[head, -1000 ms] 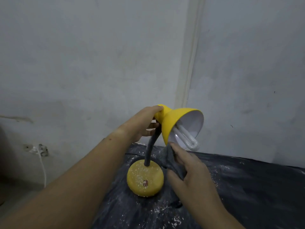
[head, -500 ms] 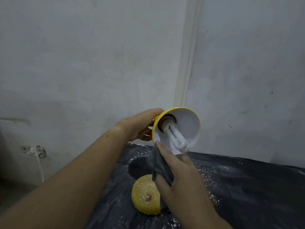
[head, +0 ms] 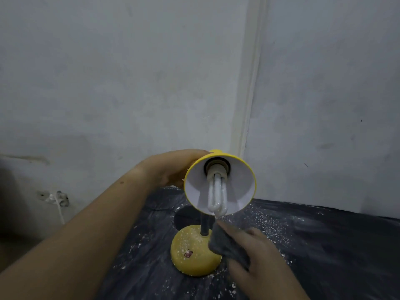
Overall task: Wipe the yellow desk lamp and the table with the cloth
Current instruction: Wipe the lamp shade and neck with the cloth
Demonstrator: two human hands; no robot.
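The yellow desk lamp stands on a dark table (head: 324,245) dusted with white powder. Its shade (head: 240,187) is turned up toward me, showing the white inside and a white spiral bulb (head: 217,197). My left hand (head: 173,167) grips the back of the shade. The round yellow base (head: 192,254), speckled with powder, has a small red switch. My right hand (head: 257,254) holds a grey cloth (head: 225,245) just below the shade's rim, at the right side of the base. The dark neck (head: 204,226) shows between shade and base.
Two pale walls meet in a corner (head: 249,105) right behind the lamp. A wall socket with a white cable (head: 57,200) sits low on the left wall. White crumbs lie scattered over the table around the base.
The shade has been tilted further round, so its opening faces me squarely. My right hand with the cloth has dropped from the shade's rim down beside the base.
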